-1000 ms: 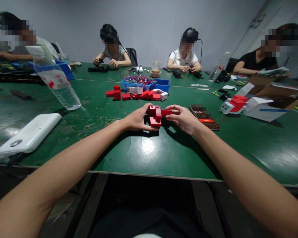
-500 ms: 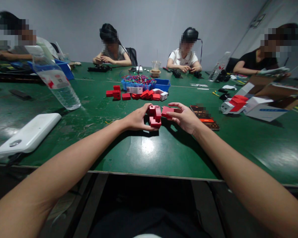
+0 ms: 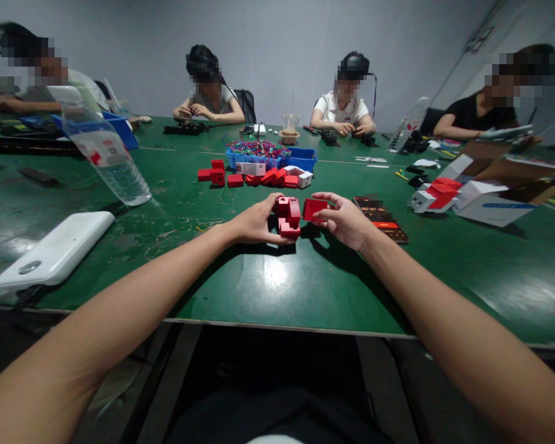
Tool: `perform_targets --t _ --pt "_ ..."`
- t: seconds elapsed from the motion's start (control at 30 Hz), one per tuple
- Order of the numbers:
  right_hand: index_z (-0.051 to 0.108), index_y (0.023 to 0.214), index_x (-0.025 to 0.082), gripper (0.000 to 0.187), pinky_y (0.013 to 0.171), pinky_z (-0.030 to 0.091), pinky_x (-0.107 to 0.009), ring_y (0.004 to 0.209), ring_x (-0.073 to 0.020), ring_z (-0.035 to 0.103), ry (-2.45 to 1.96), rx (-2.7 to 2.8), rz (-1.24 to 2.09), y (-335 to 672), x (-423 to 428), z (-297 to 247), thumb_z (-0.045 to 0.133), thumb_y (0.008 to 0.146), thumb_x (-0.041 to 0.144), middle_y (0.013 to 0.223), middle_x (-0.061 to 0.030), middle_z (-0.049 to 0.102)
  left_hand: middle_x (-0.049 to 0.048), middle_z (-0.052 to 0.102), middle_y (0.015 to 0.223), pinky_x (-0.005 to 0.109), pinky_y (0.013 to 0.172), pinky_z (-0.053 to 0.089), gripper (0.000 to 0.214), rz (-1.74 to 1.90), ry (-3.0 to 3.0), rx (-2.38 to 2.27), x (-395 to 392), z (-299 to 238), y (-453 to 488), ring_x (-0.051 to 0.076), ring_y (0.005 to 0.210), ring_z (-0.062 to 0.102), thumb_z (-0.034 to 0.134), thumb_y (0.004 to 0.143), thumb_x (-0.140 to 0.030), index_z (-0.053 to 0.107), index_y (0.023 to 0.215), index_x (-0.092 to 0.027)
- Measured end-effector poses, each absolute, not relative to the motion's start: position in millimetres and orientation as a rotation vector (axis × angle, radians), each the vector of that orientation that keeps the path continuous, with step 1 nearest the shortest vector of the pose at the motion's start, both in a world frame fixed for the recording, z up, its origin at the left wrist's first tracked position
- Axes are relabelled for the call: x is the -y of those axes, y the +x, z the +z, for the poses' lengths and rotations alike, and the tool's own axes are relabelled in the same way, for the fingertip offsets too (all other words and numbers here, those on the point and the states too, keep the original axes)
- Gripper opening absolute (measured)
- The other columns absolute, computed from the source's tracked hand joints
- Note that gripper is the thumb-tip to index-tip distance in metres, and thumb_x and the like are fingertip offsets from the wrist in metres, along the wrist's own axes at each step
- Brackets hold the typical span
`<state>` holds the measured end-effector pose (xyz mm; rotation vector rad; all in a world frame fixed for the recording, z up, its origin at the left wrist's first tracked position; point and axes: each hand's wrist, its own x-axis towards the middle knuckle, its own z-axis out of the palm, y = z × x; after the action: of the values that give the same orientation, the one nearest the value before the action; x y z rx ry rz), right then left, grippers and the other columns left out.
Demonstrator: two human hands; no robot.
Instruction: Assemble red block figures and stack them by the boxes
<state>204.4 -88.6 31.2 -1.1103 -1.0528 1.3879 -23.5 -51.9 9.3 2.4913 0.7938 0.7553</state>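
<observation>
Just above the green table, my left hand (image 3: pixel 254 221) grips a red block assembly (image 3: pixel 288 216) with a notched, stepped shape and a small hole on top. My right hand (image 3: pixel 342 219) pinches a separate red block (image 3: pixel 313 209) between thumb and fingers. A narrow gap separates the two red pieces. Beyond my hands lies a row of loose red blocks (image 3: pixel 272 177), with a white block (image 3: pixel 300 176) at its right end.
Blue bins (image 3: pixel 303 159) stand behind the blocks, one heaped with coloured wires (image 3: pixel 261 148). A phone (image 3: pixel 382 220) lies right of my right hand, near an open carton (image 3: pixel 494 200). A water bottle (image 3: pixel 104 148) and white power bank (image 3: pixel 55 250) are left. Several people sit around the table.
The red block in my right hand has turned and shifted slightly right, widening the gap to the assembly. My left hand stays in place.
</observation>
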Motion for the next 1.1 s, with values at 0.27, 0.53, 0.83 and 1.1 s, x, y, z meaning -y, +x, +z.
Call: perform_targets --t 0.27,0.53,0.83,1.1 --pt "0.060 0.075 0.018 0.036 0.054 0.043 -0.020 0.061 -0.0094 0.057 -1.143 1.097 1.362 207.0 87.5 29.7 0.067 0.043 0.003 0.068 0.0039 0.061 0.0124 0.062 0.116 0.041 0.090 0.051 0.088 0.759 2.486 -0.809 52.4 10.5 -23.0 0.028 0.103 0.064 0.080 0.061 -0.055 0.037 0.128 -0.018" --pt "0.059 0.076 0.019 0.037 0.065 0.051 -0.023 0.070 -0.0114 0.062 -1.093 1.124 1.378 205.6 89.0 28.9 0.076 0.045 0.007 0.078 0.0018 0.066 0.0131 0.060 0.121 0.042 0.094 0.049 0.089 0.767 2.482 -0.812 52.2 9.2 -23.2 0.028 0.107 0.062 0.080 0.061 -0.053 0.036 0.130 -0.019" --pt "0.053 0.082 0.021 0.045 0.052 0.044 -0.022 0.072 -0.0141 0.064 -1.117 1.177 1.337 200.9 93.0 30.3 0.086 0.052 0.023 0.082 0.0008 0.067 0.0135 0.061 0.119 0.040 0.092 0.050 0.089 0.772 2.492 -0.791 51.7 9.1 -23.5 0.027 0.105 0.063 0.080 0.062 -0.054 0.036 0.130 -0.017" --pt "0.060 0.074 0.017 0.041 0.054 0.034 -0.022 0.059 -0.0080 0.049 -1.141 1.322 1.185 201.2 92.3 28.5 0.087 0.044 0.026 0.068 0.0049 0.063 0.0137 0.061 0.118 0.039 0.091 0.051 0.088 0.773 2.494 -0.775 52.3 10.3 -23.0 0.027 0.104 0.064 0.080 0.062 -0.054 0.037 0.129 -0.017"
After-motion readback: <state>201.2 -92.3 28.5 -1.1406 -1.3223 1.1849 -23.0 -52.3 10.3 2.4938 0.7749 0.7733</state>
